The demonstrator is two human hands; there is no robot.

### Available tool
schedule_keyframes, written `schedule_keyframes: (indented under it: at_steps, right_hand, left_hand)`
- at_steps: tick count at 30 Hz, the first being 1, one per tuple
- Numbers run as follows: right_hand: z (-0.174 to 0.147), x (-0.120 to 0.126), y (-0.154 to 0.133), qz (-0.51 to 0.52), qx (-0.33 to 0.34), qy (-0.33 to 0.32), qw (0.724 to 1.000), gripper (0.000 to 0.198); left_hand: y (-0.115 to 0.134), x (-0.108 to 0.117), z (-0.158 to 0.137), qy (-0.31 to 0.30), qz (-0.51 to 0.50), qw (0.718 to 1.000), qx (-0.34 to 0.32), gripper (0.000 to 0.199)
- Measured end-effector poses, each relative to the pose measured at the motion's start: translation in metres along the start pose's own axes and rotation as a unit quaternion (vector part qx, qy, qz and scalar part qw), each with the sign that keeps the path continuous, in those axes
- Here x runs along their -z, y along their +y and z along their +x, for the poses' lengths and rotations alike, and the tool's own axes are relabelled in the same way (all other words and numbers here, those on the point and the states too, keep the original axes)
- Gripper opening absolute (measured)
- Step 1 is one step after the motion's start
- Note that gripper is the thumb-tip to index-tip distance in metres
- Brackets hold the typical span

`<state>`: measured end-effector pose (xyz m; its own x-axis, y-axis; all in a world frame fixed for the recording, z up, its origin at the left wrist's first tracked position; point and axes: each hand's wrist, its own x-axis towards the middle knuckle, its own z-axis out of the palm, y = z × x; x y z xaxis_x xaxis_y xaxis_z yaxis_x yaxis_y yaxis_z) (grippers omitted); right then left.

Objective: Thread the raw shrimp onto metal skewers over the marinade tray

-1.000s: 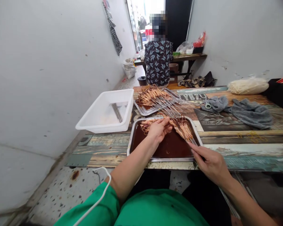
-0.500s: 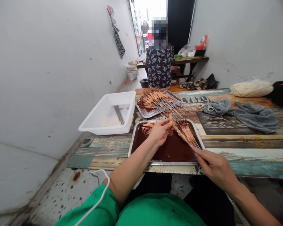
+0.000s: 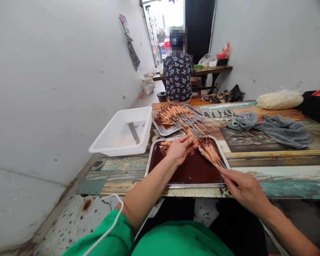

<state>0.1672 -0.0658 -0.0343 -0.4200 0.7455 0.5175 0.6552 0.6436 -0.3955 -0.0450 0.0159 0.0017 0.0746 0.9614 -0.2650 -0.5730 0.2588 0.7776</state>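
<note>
My left hand (image 3: pixel 179 151) is closed, its thumb and fingers pinching a pinkish-brown piece of meat (image 3: pixel 189 132) above the near metal tray (image 3: pixel 194 185). Thin metal skewers (image 3: pixel 273 234) run through my right hand (image 3: pixel 244 186), which is closed around them at the tray's right corner. At their far end a bunch of similar skewered pieces (image 3: pixel 209 151) with thin dark ends rests over the tray. Dark brown liquid (image 3: pixel 173 170) covers the tray's bottom. Loose pieces (image 3: pixel 164 146) lie at its back left, partly hidden by my left hand.
Behind stands a second metal tray (image 3: pixel 165 131) heaped with skewered pieces (image 3: pixel 173 114), their skewers pointing right. A white plastic tub (image 3: pixel 117 142) is at left. Grey cloths (image 3: pixel 285 131) and a bagged pale bundle (image 3: pixel 280 99) lie right. A person (image 3: pixel 178 76) sits beyond the table.
The camera view has shifted slightly. My left hand keeps its pinch on the piece, and my right hand stays on the skewers with little visible movement.
</note>
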Motion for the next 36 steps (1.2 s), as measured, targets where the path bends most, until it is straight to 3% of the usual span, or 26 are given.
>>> schedule_keyframes:
  at_steps: [28,36]
  right_hand:
    - [-0.003,-0.004,0.004,0.004,0.002,-0.002,1.000,0.035]
    - [-0.001,-0.004,0.001,-0.007,0.003,0.026,1.000,0.034]
  left_hand:
    - [-0.007,-0.003,-0.001,-0.030,0.047,0.998,0.008,0.009]
    - [-0.016,-0.010,0.000,-0.012,-0.013,1.000,0.016,0.002]
